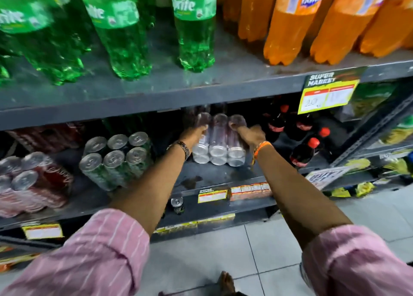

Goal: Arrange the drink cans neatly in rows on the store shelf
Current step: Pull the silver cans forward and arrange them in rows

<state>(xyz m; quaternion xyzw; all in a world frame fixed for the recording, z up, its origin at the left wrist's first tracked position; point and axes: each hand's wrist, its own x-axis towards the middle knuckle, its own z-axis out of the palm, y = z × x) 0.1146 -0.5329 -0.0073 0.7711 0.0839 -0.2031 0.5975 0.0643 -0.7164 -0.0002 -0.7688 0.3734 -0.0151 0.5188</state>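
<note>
both arms reach into the middle shelf (223,172) of a grey store rack. the left hand (194,133) is pressed against the left side of a pack of cans (218,141) and the right hand (251,134) is clamped on its right side, fingers curled over the far end, so the pack is squeezed between the two hands. the pack looks like slim cans lying on their sides, three across and stacked, ends facing out, sitting on the shelf roughly in the middle. it's blurry so the colour is hard to call.

to the left of it, apart from it, stands a six-pack of green cans (116,159), tops up, in two rows of three. further left is a pack of red cans (33,184) near the shelf edge. just to the right of the held pack are small cola bottles (301,143) with red caps, some tipped over.

the shelf above carries big green sprite bottles (125,31) and orange fanta bottles (290,27). a yellow price tag (328,94) hangs off its front edge. one lone can (177,204) stands on the lower shelf. pink striped sleeves are rolled up on both arms.
</note>
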